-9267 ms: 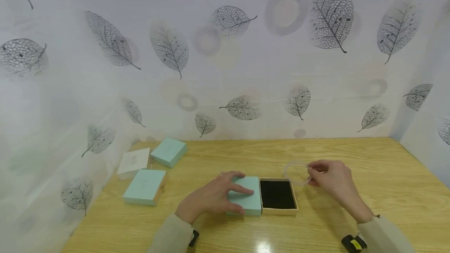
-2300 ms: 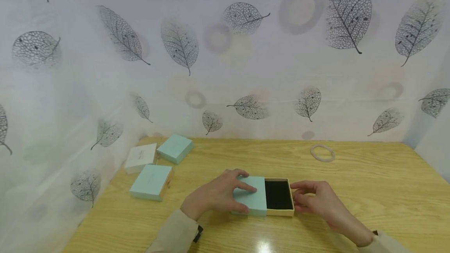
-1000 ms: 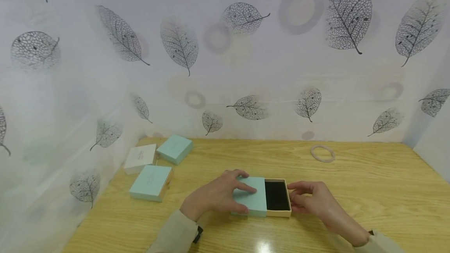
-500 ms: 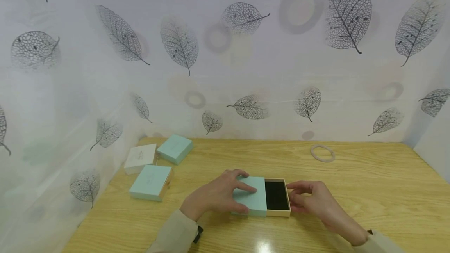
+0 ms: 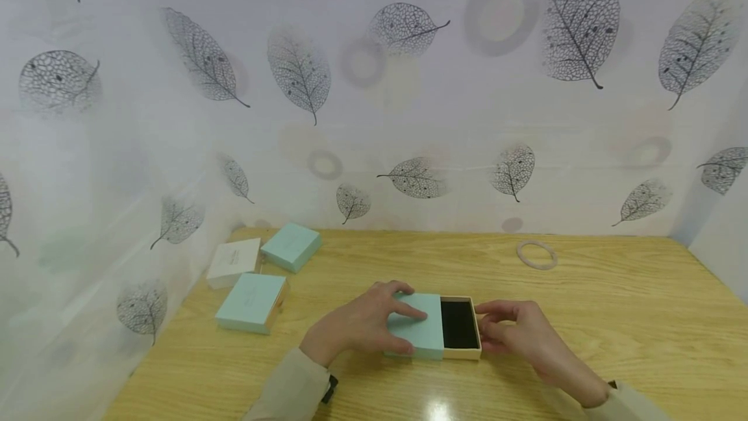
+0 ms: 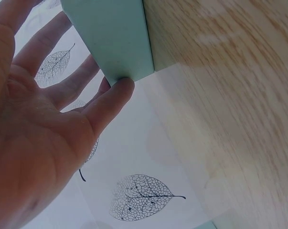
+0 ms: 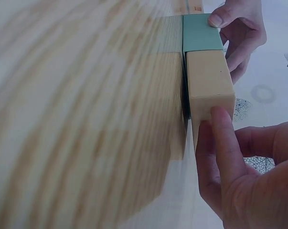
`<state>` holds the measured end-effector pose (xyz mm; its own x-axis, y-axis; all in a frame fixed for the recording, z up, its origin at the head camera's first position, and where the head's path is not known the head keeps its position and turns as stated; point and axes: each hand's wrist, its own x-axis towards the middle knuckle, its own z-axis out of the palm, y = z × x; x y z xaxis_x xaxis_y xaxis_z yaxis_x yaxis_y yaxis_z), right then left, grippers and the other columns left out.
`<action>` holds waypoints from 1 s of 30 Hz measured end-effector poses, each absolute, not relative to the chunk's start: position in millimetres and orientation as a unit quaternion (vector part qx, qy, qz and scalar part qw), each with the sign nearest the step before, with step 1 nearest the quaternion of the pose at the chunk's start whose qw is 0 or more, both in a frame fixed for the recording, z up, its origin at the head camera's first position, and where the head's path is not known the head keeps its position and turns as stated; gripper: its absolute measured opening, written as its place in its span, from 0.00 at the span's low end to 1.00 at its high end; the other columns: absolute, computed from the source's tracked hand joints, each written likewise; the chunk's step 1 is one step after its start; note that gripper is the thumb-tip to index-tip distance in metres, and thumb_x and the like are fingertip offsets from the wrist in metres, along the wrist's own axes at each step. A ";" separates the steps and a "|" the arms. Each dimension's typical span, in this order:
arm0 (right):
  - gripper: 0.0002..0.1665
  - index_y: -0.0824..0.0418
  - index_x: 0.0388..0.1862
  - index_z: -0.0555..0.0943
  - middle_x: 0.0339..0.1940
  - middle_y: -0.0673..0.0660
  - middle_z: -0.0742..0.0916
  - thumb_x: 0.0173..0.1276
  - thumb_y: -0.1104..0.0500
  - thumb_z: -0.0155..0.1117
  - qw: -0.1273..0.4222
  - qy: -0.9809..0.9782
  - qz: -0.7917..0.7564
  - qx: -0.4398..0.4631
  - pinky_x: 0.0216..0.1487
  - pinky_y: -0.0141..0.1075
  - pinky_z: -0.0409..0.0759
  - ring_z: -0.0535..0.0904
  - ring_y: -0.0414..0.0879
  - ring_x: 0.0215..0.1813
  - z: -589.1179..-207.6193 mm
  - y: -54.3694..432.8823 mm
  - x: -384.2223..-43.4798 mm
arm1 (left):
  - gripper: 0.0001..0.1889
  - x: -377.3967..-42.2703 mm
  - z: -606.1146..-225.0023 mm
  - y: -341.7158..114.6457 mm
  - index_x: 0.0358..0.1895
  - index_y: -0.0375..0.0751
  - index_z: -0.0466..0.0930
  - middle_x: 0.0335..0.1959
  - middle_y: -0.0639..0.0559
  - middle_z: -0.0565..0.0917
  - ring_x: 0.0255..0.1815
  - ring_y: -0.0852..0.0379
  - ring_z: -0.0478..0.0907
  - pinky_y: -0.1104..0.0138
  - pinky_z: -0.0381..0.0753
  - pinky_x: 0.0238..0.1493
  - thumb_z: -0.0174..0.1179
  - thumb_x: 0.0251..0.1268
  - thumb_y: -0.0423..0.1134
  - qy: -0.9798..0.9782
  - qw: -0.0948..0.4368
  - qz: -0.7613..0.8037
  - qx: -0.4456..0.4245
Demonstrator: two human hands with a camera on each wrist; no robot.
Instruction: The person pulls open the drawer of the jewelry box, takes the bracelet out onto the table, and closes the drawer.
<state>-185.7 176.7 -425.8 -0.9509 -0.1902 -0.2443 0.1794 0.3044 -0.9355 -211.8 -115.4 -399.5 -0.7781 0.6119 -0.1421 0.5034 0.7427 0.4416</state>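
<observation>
A drawer-style gift box lies flat on the table. Its mint-green sleeve (image 5: 429, 327) covers the left part, and the tan drawer (image 5: 461, 354) with a black pad (image 5: 458, 325) sticks out on the right. My left hand (image 5: 356, 323) grips the sleeve, thumb on the near side, index finger on top, other fingers toward the far side. Against the drawer's right end, my right hand (image 5: 523, 336) presses its fingertips; the right wrist view shows those fingers (image 7: 225, 138) touching the tan end face (image 7: 213, 102). A pale bangle (image 5: 536, 255) lies alone farther back.
At the back left lie a white box (image 5: 234, 263) and two mint-green boxes, one behind (image 5: 291, 247) and one in front (image 5: 252, 303). A leaf-patterned curtain (image 5: 374, 96) hangs behind the wooden table (image 5: 631, 304) and along its sides.
Earlier my right hand held the bangle over the fully exposed drawer; the bangle now lies on the table. The drawer has slid left, partly into the sleeve, only slightly within the last second.
</observation>
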 end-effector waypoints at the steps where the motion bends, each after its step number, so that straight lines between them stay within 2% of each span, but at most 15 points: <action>1: 0.24 0.78 0.65 0.75 0.44 0.62 0.85 0.72 0.70 0.60 0.157 0.792 -0.590 -0.004 0.42 0.37 0.90 0.88 0.47 0.40 -425.8 176.6 -185.8 | 0.27 -211.9 -399.5 -115.3 0.63 0.69 0.82 0.76 0.57 0.68 0.75 0.49 0.65 0.53 0.72 0.74 0.72 0.59 0.57 0.923 0.140 0.193 0.302; 30: 0.25 0.79 0.65 0.74 0.42 0.60 0.84 0.71 0.70 0.60 0.158 0.782 -0.603 -0.003 0.43 0.39 0.90 0.89 0.48 0.40 -426.5 173.6 -186.4 | 0.26 -212.8 -400.2 -115.5 0.64 0.69 0.82 0.76 0.57 0.68 0.75 0.49 0.65 0.53 0.72 0.73 0.72 0.59 0.56 0.923 0.140 0.192 0.304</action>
<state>-186.4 173.6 -426.5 -0.9501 -0.1959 -0.2428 0.1852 0.2720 -0.9443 -212.8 -115.5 -400.2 -0.7759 0.6146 -0.1422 0.5067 0.7414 0.4399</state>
